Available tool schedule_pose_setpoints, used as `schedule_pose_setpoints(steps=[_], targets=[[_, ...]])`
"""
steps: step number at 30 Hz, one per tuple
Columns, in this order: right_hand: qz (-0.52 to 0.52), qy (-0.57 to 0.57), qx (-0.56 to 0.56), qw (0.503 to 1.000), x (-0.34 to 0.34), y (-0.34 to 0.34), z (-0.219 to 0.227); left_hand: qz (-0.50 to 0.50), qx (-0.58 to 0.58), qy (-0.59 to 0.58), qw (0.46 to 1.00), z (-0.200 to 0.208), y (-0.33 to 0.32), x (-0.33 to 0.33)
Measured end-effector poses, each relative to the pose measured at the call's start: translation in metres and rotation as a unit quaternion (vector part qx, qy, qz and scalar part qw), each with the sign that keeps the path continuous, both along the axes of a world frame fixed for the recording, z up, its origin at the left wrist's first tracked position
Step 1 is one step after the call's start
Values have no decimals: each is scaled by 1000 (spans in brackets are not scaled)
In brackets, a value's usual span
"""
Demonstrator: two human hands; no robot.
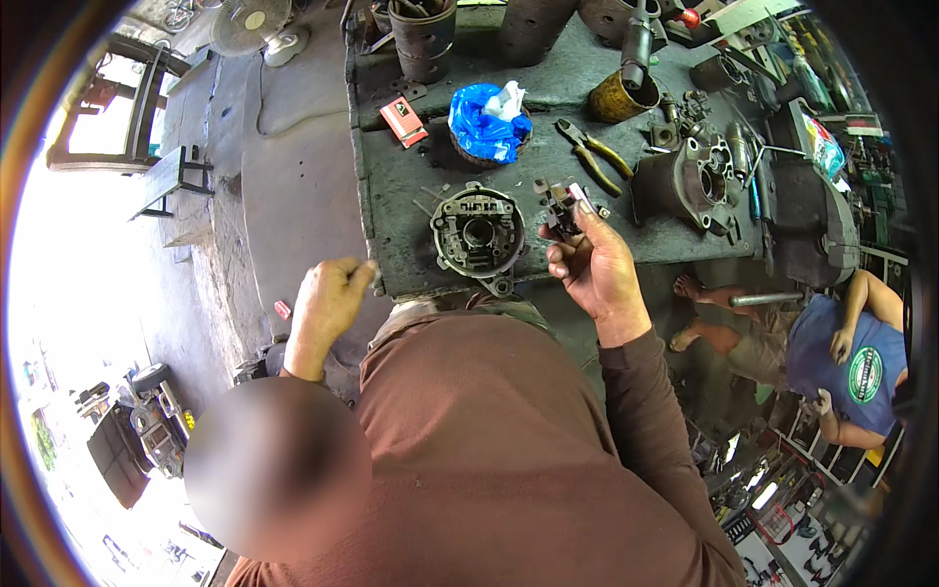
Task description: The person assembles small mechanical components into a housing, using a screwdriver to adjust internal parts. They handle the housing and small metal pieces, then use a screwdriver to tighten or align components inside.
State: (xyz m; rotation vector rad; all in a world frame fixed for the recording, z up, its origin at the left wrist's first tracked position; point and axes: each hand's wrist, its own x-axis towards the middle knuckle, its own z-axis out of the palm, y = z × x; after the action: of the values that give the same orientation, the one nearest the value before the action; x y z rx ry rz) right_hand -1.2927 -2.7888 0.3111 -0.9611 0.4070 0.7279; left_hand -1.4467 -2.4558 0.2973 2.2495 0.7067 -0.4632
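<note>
My right hand pinches a small black-and-metal part between thumb and fingers, above the workbench. A bit of white and pink shows at its upper end; its exact kind is unclear. Left of it, a round alternator housing lies open side up near the bench's front edge, its inner parts and central hole showing. My left hand is curled closed just off the bench's left front corner. Whether anything small sits in its fingertips cannot be made out. Yellow-handled pliers lie beyond the right hand.
The dark workbench also bears a red-and-white box, a blue plastic bag in a bowl, a rusty yellow can and a large metal housing. Another person sits at right. A fan stands at far left.
</note>
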Motion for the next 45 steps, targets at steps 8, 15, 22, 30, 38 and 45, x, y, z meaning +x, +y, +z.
schedule_pose_setpoints(steps=[8, 15, 22, 30, 38, 45], targets=[[100, 22, -29, 994, -8, 18, -7, -26, 200, -117, 972, -20, 7, -8], [311, -362, -391, 787, -20, 23, -3, -100, 60, -264, 958, -2, -41, 28], [345, -453, -498, 654, -23, 40, -1, -141, 53, -304, 941, -8, -57, 40], [387, -445, -567, 575, -25, 60, 9, -175, 70, -300, 935, -13, -58, 49], [318, -448, -568, 613, -18, 27, 17, -347, 174, -213, 897, -10, -56, 96], [284, -362, -538, 706, -25, 3, 11, -417, 224, -177, 863, -2, -68, 108]])
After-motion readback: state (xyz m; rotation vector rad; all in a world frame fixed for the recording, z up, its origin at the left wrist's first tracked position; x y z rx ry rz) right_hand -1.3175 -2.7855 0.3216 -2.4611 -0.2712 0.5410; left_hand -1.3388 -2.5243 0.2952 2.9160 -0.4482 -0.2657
